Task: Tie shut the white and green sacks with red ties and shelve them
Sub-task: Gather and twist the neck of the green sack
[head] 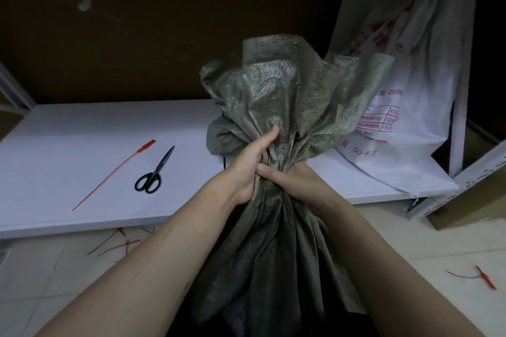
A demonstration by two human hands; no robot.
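Lying on the white shelf board (68, 150) at left are a long red plastic tie (113, 174) and black-handled scissors (154, 171); the left hand (246, 169) and right hand (294, 178) clench the gathered neck of the green woven sack (279, 107); a tied white printed sack (416, 107) leans on the shelf at right.

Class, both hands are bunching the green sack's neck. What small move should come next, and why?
Probably free the left hand to fetch the red tie lying on the shelf beside the scissors, while the right hand keeps the green sack gathered. No tie is visible on its neck.
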